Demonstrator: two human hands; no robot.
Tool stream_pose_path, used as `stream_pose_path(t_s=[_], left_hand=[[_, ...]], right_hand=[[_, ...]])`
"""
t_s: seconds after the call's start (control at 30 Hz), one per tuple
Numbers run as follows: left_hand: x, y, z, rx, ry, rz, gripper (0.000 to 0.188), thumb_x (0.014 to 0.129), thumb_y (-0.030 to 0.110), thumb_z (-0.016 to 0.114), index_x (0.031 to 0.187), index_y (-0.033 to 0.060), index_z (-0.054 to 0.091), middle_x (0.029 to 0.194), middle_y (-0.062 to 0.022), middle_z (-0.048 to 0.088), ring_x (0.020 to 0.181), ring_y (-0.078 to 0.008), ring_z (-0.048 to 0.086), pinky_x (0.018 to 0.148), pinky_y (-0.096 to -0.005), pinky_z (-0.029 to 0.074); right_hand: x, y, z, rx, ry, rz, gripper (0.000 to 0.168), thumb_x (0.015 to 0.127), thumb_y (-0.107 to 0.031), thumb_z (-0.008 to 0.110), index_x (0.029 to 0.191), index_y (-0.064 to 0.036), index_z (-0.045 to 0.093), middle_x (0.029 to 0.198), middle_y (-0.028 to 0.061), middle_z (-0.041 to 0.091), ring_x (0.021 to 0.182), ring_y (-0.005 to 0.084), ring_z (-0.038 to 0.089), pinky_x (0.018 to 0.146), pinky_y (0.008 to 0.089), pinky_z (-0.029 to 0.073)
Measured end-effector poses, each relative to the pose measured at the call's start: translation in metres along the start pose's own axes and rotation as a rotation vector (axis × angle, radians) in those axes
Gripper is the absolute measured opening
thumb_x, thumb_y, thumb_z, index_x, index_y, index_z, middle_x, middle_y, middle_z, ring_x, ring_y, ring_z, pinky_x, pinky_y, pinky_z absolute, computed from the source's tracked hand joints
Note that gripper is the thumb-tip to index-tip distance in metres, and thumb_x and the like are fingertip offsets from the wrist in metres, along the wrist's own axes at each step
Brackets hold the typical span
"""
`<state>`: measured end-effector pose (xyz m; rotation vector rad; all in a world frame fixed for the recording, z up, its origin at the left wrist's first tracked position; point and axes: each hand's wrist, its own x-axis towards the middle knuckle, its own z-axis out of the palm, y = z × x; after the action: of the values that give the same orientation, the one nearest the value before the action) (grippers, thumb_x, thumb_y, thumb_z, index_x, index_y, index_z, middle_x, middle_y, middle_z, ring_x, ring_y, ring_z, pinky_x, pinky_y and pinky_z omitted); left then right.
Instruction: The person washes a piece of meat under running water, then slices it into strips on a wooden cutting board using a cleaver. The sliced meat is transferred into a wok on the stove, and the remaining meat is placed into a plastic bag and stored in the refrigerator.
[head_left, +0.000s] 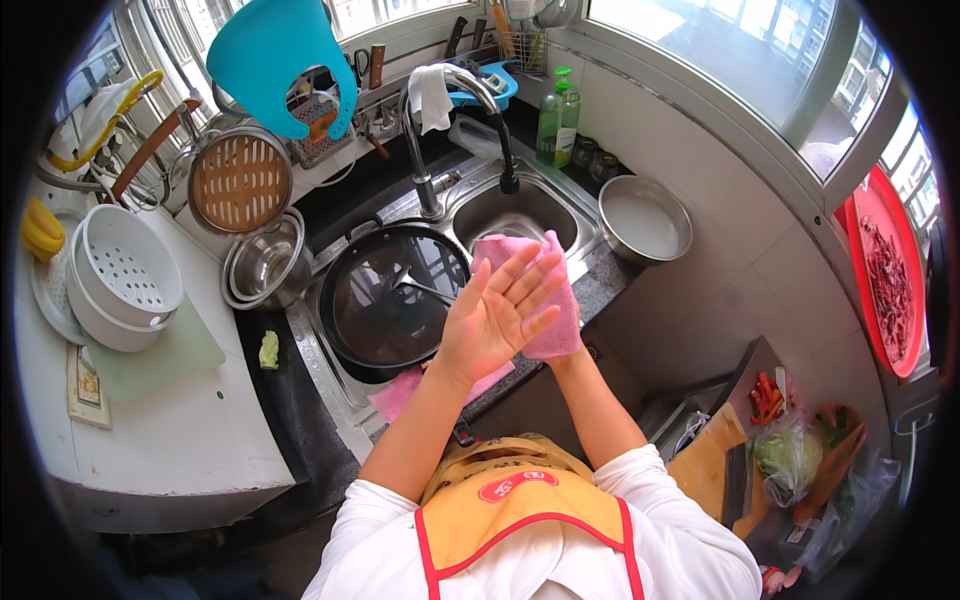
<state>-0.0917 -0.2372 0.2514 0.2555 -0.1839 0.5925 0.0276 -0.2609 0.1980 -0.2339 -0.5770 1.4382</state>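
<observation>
My left hand (501, 313) is held up in front of the sink with its palm showing and its fingers spread. Nothing is in it. Behind it, a pink cloth (556, 330) covers my right hand, which holds it; only the wrist shows below the cloth, and the fingers are hidden. Left of my hands, a large black wok (375, 358) with dark liquid sits in the left sink basin, a metal ladle (405, 280) resting in it. Another piece of pink cloth (394, 396) lies along the sink's front edge, partly behind my left forearm.
A chrome faucet (427, 196) with a white cloth (431, 97) over it stands behind the basins. A steel bowl of cloudy liquid (645, 217) sits right. White strainers (131, 259) and nested steel bowls (268, 262) stand left. Bagged vegetables (787, 457) and a cutting board (709, 457) lie lower right.
</observation>
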Motion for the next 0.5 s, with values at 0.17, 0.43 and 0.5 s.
stream_pose_path(t_s=[0.17,0.43,0.5], left_hand=[[0.049,-0.008,-0.015,-0.06,0.104,0.298,0.05,0.093,0.022,0.048,0.138,0.0056,0.032,0.139,-0.0143,0.039,0.127,-0.0295,0.041,0.105,-0.0411,0.038],[0.025,-0.046,-0.014,2.125,-0.032,0.536,0.053,0.087,0.028,0.056,0.134,0.008,0.044,0.139,-0.0148,0.041,0.132,-0.0325,0.033,0.11,-0.0432,0.021],[-0.007,-0.066,-0.016,2.205,-0.058,0.332,0.068,0.089,0.041,0.053,0.143,0.0071,0.03,0.151,-0.0162,0.019,0.141,-0.036,0.013,0.112,-0.0458,0.014]], right_hand=[[-0.007,0.027,0.031,0.218,-0.083,0.059,0.058,0.098,-0.036,0.034,0.147,-0.012,0.014,0.152,0.0063,0.017,0.141,0.0219,0.013,0.114,0.0362,0.009],[-0.016,0.028,-0.024,0.19,0.106,-0.041,0.051,0.099,-0.032,0.036,0.142,-0.007,0.025,0.142,0.0079,0.034,0.129,0.02,0.035,0.107,0.0326,0.028],[-0.013,0.008,-0.046,0.242,0.115,-0.081,0.053,0.098,-0.038,0.037,0.14,-0.006,0.031,0.137,0.01,0.041,0.124,0.021,0.043,0.104,0.0336,0.035]])
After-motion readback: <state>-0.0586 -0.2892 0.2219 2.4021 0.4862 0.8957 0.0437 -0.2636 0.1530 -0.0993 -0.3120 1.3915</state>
